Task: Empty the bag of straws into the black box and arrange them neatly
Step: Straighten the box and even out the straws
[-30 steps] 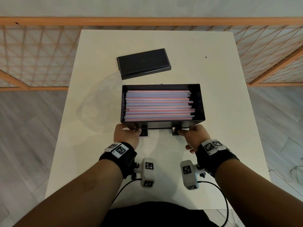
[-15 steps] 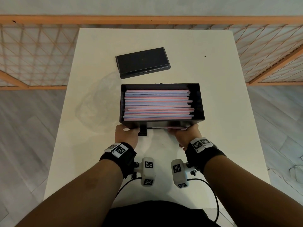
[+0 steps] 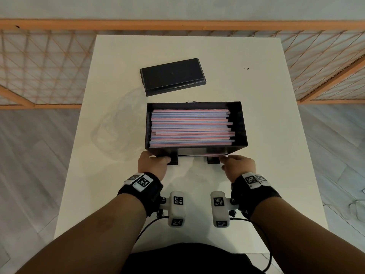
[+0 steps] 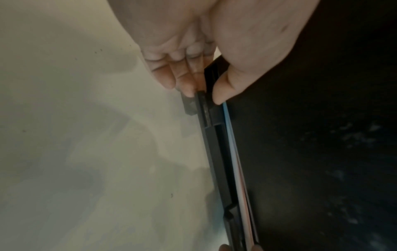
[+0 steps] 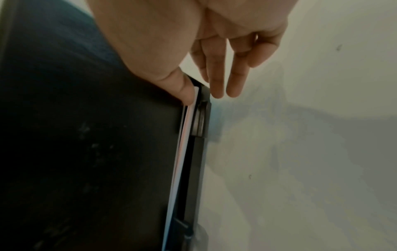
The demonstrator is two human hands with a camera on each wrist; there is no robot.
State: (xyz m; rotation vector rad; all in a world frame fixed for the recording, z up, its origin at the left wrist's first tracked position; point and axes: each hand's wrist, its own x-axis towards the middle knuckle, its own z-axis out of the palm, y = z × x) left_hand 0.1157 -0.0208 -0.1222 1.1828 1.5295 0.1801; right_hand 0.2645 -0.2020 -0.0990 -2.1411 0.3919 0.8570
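Straws point(image 3: 190, 128), pink and blue, lie flat and side by side in the box point(image 3: 243, 123), filling most of it, their right ends a little uneven. The box sits open on the table point(image 3: 256, 86), its near wall toward me, two black feet showing under the near edge. My left hand point(image 3: 152, 165) grips the box's near left corner: the thumb lies on the near wall and the fingers point(image 4: 182, 79) curl under the bottom edge by one foot. My right hand point(image 3: 238, 167) is at the near right corner, thumb pressed on one straw point(image 5: 182, 144) that runs along the slot at the bottom of the near wall. Two fingers point(image 5: 236, 81) of that hand point straight down beside the box; whether they touch it I cannot tell. The lid point(image 3: 172, 76) lies flat farther back, apart from the box. The bag point(image 3: 116, 131), clear and crumpled, lies just left of the box.
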